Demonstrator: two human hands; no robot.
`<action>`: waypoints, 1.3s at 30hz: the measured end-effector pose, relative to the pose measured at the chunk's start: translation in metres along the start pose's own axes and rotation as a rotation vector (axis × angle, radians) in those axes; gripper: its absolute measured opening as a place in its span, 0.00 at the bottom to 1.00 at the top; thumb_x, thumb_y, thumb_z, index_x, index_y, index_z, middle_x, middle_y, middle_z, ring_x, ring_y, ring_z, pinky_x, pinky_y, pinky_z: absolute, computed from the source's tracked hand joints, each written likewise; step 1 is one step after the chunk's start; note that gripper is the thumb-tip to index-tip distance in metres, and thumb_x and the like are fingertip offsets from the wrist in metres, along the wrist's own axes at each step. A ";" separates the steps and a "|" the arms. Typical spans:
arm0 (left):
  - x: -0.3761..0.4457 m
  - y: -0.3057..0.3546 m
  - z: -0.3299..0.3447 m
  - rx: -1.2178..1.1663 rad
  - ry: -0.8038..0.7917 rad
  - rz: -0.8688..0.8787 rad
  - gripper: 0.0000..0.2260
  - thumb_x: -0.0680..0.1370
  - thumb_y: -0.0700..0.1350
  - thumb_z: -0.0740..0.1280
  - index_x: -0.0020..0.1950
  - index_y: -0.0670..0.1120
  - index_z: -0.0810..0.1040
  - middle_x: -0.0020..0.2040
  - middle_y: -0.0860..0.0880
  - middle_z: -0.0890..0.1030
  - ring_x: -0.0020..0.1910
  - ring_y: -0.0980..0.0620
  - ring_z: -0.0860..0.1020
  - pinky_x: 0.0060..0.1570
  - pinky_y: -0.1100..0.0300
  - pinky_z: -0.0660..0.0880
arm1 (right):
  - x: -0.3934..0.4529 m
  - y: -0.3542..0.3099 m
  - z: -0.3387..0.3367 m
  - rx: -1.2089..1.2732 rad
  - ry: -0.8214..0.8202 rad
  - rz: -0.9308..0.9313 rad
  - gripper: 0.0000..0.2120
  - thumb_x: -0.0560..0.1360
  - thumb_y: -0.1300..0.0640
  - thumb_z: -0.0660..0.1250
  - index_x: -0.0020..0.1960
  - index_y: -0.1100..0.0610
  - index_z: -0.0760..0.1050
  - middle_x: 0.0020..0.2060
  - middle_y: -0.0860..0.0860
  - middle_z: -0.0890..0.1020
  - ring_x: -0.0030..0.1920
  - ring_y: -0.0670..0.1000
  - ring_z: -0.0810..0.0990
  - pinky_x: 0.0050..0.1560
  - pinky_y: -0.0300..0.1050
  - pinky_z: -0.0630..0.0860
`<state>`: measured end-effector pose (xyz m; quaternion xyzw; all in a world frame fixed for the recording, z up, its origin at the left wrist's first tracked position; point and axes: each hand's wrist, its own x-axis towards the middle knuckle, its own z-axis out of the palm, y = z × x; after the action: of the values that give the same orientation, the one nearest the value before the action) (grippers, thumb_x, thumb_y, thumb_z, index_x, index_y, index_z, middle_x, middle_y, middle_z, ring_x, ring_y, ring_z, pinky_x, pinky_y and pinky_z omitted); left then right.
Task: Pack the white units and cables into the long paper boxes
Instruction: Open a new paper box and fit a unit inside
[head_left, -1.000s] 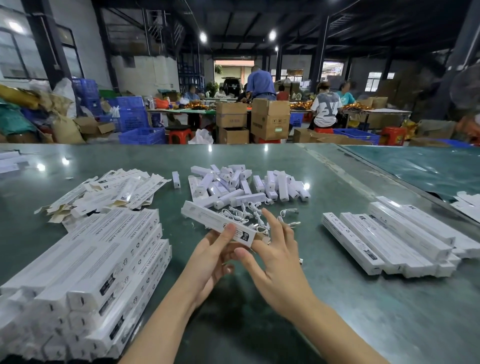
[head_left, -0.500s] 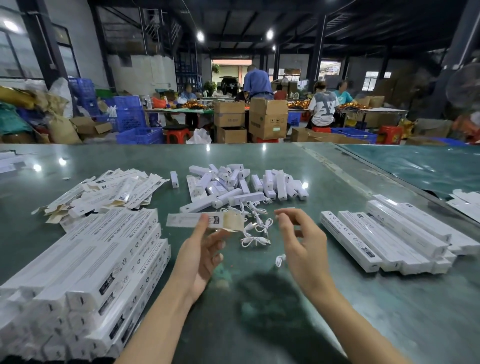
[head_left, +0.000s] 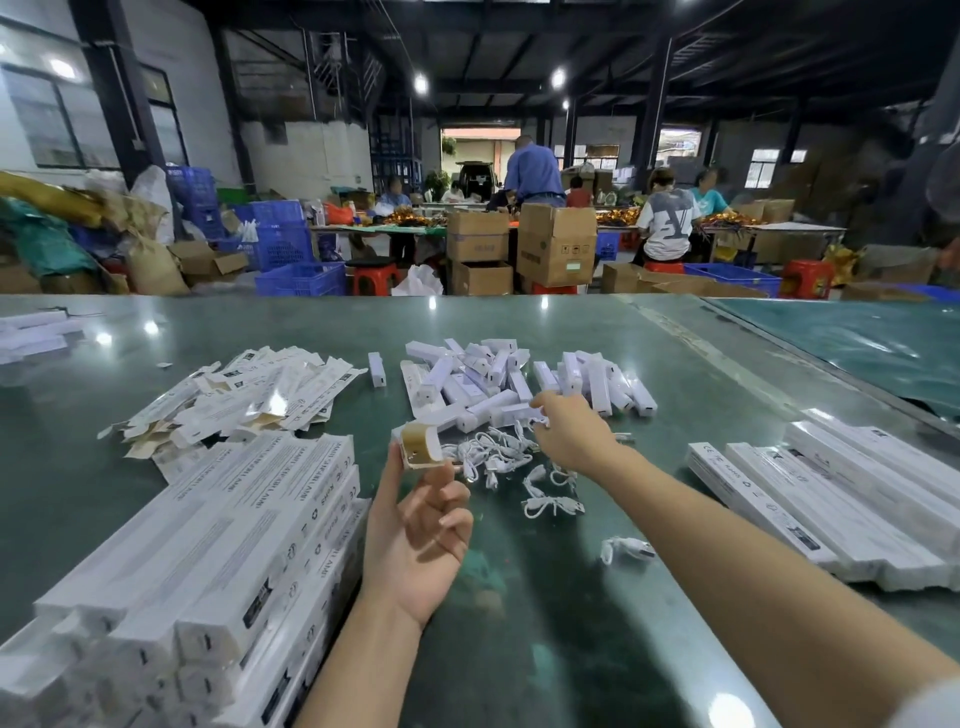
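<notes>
At frame centre, the left hand (head_left: 415, 530) is pinching an open-ended box (head_left: 418, 445), end-on. The right hand (head_left: 569, 434) is reaching into the units (head_left: 498, 384) just above the cables (head_left: 498, 457) on the bench (head_left: 571, 649); its grip cannot be told.

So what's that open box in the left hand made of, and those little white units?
The open box looks like thin paperboard: printed white outside, raw brown inside its open end. The white units look like smooth plastic with a slight sheen, though that is only a guess.
</notes>
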<state>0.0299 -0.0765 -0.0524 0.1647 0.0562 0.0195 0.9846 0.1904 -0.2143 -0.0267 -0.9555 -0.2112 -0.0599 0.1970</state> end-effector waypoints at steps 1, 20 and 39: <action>0.001 0.000 -0.001 -0.011 -0.003 0.005 0.15 0.74 0.56 0.67 0.47 0.44 0.78 0.35 0.51 0.78 0.26 0.57 0.71 0.19 0.68 0.65 | 0.007 -0.001 0.004 -0.080 -0.030 -0.013 0.19 0.79 0.62 0.56 0.70 0.58 0.67 0.62 0.60 0.75 0.61 0.60 0.75 0.57 0.53 0.75; 0.006 0.001 -0.003 -0.005 -0.057 0.001 0.15 0.72 0.56 0.68 0.39 0.44 0.82 0.36 0.54 0.77 0.29 0.59 0.69 0.21 0.70 0.63 | -0.044 -0.022 -0.010 0.550 0.327 -0.058 0.11 0.74 0.66 0.68 0.56 0.61 0.78 0.43 0.51 0.75 0.36 0.43 0.72 0.41 0.29 0.71; -0.001 -0.016 0.008 0.048 -0.099 0.131 0.17 0.74 0.53 0.66 0.36 0.41 0.84 0.36 0.44 0.83 0.40 0.46 0.83 0.62 0.48 0.72 | -0.139 -0.035 0.006 1.195 0.166 0.145 0.07 0.72 0.69 0.71 0.38 0.59 0.82 0.29 0.53 0.81 0.30 0.48 0.77 0.37 0.40 0.77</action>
<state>0.0296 -0.0939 -0.0499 0.1924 -0.0028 0.0746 0.9785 0.0496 -0.2353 -0.0469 -0.6837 -0.1267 0.0081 0.7186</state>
